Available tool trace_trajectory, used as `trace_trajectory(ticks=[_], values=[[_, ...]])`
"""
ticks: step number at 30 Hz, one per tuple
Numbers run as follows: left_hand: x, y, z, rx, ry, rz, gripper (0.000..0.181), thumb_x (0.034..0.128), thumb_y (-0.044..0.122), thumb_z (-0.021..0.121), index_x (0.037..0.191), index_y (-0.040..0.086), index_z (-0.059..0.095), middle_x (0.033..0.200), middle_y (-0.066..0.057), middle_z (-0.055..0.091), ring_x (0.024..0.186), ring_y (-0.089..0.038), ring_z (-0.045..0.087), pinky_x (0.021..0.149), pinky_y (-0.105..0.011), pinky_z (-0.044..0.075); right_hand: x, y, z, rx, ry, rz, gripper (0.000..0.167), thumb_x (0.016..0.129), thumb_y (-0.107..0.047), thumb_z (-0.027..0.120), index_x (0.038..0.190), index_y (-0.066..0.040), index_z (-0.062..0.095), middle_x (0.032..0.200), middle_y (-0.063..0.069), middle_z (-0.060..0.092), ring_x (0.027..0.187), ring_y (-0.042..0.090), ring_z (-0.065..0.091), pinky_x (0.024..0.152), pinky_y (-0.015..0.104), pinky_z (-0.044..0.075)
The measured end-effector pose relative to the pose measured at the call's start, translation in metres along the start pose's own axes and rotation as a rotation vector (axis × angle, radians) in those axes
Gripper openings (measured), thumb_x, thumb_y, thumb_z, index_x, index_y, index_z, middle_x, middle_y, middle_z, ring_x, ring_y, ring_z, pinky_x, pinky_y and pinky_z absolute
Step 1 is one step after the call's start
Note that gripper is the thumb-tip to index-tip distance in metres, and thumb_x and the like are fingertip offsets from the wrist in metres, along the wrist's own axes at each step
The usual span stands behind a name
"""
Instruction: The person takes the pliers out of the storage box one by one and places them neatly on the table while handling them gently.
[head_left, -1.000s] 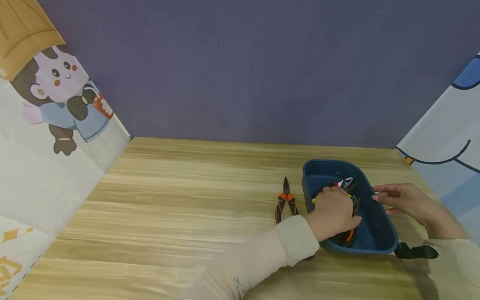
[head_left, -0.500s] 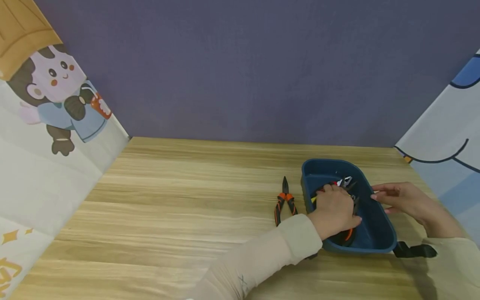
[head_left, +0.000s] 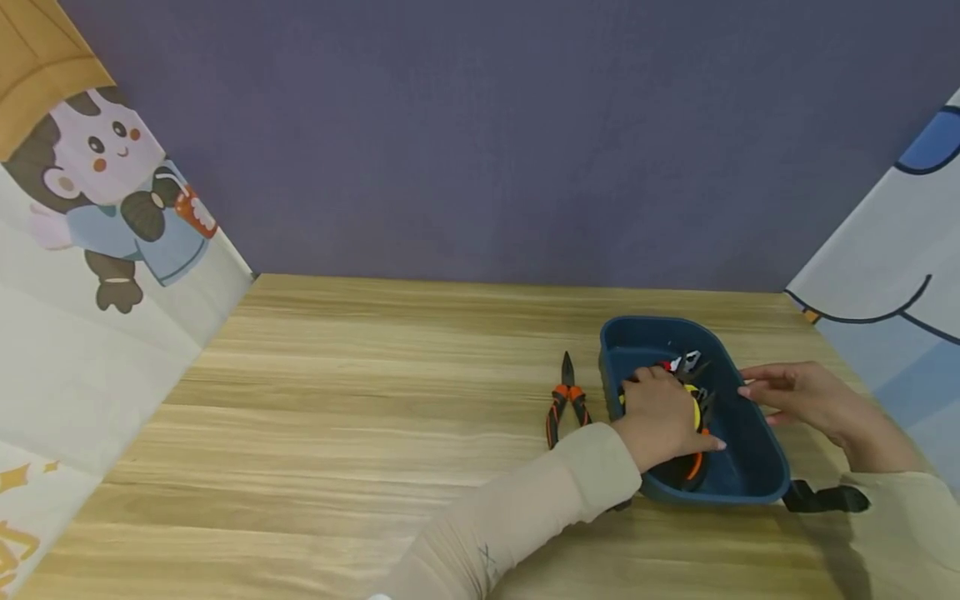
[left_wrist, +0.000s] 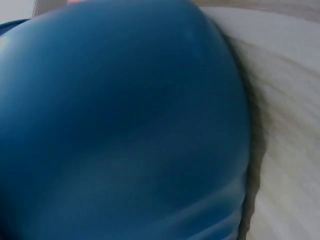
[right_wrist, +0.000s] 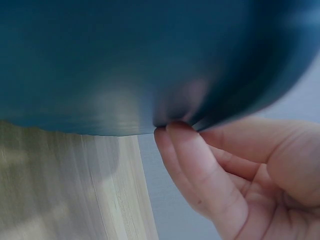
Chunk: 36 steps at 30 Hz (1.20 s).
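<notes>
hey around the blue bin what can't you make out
Head view: what, if anything, the left hand holds in the blue bin; its own back covers this.
Head view: handle ends of the long-nose pliers, covered by the left sleeve.
Left wrist view: whatever lies inside the bin, blocked by its wall.
Head view: the black object beside the bin, too dark to identify.

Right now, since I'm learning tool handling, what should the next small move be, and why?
I'd probably have the left hand ease one of the tools upward: it lies over them in the tray, and the right hand touches the tray's outer side.
</notes>
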<state>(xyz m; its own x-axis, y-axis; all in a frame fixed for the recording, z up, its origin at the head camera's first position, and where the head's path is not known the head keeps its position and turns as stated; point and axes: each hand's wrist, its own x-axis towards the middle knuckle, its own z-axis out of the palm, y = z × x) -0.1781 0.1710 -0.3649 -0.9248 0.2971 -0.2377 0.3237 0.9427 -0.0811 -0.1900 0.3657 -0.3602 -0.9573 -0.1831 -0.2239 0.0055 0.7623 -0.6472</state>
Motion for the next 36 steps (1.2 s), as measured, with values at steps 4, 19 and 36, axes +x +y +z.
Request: trace_trajectory(ticks=[4,19,36], values=[[-0.0008,0.0003,-0.0014,0.024,0.0,-0.042,0.094,0.061,0.092,0.039,0.135,0.034,0.046,0.136,0.007,0.039,0.12,-0.012,0.04,0.096,-0.03,0.041,0.0007,-0.0007,-0.0014,0.014,0.001,-0.001,0.055,0.096,-0.025,0.055,0.131,0.016,0.041,0.117,0.034,0.055,0.087,0.013,0.064,0.068,0.036,0.055],[0.0003,0.0001,-0.0023,-0.01,0.028,-0.075,0.085,0.0618,0.087,0.052,0.125,0.031,0.054,0.117,0.009,0.045,0.105,-0.011,0.043,0.09,-0.032,0.045,0.0007,0.0004,-0.0029,0.022,0.0,-0.001,0.055,0.096,-0.025,0.055,0.131,0.015,0.042,0.121,0.033,0.054,0.089,0.009,0.063,0.069,0.035,0.055],[0.0013,-0.0016,0.0028,-0.018,0.056,-0.068,0.085,0.0618,0.088,0.05,0.124,0.03,0.055,0.114,0.008,0.047,0.102,-0.01,0.044,0.087,-0.031,0.045,-0.002,-0.0022,-0.0009,0.033,-0.009,0.008,0.057,0.096,-0.025,0.055,0.132,0.016,0.04,0.116,0.03,0.057,0.092,0.018,0.063,0.07,0.037,0.055]])
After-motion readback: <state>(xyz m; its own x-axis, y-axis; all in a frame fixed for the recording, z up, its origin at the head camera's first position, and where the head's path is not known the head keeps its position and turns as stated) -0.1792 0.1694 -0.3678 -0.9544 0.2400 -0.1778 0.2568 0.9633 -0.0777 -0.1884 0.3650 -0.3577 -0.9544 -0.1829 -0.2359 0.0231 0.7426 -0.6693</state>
